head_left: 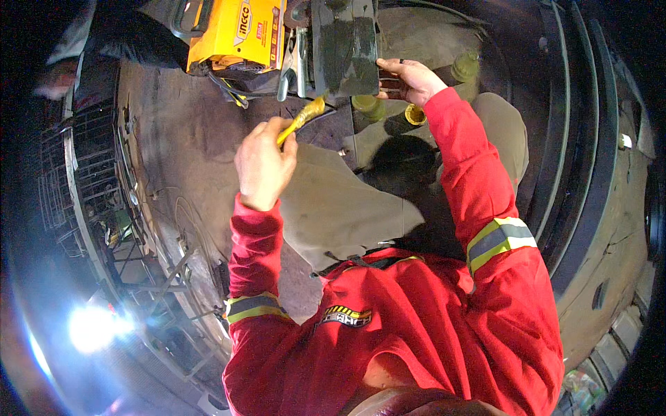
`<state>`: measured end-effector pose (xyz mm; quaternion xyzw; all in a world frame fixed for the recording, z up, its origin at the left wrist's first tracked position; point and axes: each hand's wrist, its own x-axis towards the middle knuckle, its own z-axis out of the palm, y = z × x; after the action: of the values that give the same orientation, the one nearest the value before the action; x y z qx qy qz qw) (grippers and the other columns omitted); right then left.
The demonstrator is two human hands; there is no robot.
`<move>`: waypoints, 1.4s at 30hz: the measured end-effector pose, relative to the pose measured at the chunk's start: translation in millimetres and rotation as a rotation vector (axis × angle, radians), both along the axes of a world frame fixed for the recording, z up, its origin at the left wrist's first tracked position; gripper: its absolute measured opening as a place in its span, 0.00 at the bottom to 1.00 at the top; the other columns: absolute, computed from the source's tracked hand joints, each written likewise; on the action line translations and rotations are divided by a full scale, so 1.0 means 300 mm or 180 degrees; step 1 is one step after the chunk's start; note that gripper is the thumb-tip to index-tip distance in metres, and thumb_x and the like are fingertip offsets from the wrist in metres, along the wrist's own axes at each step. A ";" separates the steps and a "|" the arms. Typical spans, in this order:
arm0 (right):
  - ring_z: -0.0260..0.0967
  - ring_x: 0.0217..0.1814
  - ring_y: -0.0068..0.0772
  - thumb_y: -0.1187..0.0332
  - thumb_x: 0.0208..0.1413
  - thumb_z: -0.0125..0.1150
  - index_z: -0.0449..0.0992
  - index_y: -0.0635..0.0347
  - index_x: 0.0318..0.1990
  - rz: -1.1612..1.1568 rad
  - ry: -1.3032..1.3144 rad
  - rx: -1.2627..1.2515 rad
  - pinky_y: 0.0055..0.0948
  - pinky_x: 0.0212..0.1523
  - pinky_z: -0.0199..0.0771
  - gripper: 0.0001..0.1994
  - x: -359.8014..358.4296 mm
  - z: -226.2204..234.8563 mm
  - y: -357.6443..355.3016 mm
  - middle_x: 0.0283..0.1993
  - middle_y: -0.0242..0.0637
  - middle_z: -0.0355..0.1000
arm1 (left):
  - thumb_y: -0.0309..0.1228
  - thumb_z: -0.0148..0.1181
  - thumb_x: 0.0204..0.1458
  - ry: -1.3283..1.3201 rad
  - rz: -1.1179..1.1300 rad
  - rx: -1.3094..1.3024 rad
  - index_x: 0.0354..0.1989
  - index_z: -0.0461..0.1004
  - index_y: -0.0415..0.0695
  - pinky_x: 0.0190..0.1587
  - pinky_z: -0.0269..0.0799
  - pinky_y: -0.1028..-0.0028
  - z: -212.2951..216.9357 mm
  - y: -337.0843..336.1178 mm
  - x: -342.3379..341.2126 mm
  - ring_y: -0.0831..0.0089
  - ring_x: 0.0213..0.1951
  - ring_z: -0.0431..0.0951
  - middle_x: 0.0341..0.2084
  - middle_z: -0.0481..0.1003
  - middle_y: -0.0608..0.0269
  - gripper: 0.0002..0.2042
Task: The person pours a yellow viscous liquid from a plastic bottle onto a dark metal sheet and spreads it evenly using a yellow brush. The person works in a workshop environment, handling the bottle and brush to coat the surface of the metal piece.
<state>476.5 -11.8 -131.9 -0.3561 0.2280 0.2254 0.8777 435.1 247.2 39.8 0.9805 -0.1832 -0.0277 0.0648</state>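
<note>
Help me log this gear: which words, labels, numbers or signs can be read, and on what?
I won't copy the wording, only where it stands.
Yellow machine: large dark lettering, readable.
Same machine: small red marking, unsure.
Same machine: fine print, too small.
Red top: black-and-yellow chest badge, lettering unclear.

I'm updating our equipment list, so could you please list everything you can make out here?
brush: 1, yellow, in left hand
plate: 1, dark, top centre
machine: 1, yellow-orange and black, left of plate
metal piece: at least 1, silver, between machine and plate
jars: 2, yellow-green, near right hand
cap-like ring: 1, yellow, below right hand
beams: several, dark, far right
rack: 1, dark, far left
lamp: 1, white glare, lower left
left hand: 1, bare, around brush
right hand: 1, bare, at plate's right edge
sleeves: 2, red, reflective bands
</note>
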 end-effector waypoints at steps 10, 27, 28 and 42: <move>0.71 0.43 0.36 0.60 0.64 0.50 0.71 0.63 0.42 -0.0580 0.0076 0.0675 0.40 0.44 0.80 0.14 -0.042 -0.035 0.057 0.40 0.39 0.72 | 0.32 0.57 0.52 0.0127 0.0246 -0.1164 0.36 0.77 0.43 0.32 0.72 0.60 -0.220 -0.027 0.026 0.48 0.31 0.78 0.25 0.76 0.46 0.08; 0.70 0.39 0.34 0.55 0.65 0.41 0.70 0.57 0.50 -0.0809 -0.0207 0.1147 0.33 0.39 0.70 0.18 -0.055 -0.024 0.054 0.43 0.38 0.73 | 0.32 0.58 0.52 0.0324 0.0444 -0.1144 0.38 0.77 0.40 0.33 0.71 0.67 -0.148 -0.044 -0.012 0.57 0.29 0.80 0.26 0.77 0.48 0.10; 0.70 0.38 0.33 0.56 0.66 0.41 0.70 0.57 0.50 -0.0802 -0.0306 0.1257 0.32 0.38 0.70 0.18 -0.054 -0.040 0.049 0.42 0.37 0.73 | 0.32 0.58 0.52 0.0319 0.0377 -0.1174 0.38 0.77 0.40 0.32 0.71 0.68 -0.150 -0.046 -0.010 0.59 0.28 0.79 0.25 0.77 0.48 0.10; 0.72 0.50 0.38 0.54 0.64 0.45 0.73 0.57 0.51 -0.1201 -0.0421 0.2126 0.41 0.57 0.68 0.19 -0.032 0.016 0.102 0.50 0.38 0.74 | 0.29 0.59 0.51 0.0597 0.0059 -0.1266 0.39 0.77 0.39 0.30 0.69 0.70 -0.034 -0.110 -0.035 0.64 0.25 0.78 0.23 0.76 0.49 0.09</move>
<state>467.0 18.7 -127.1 -0.0162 0.1466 0.0984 0.9842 424.8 214.2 29.7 0.9432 -0.1693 -0.0815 0.2740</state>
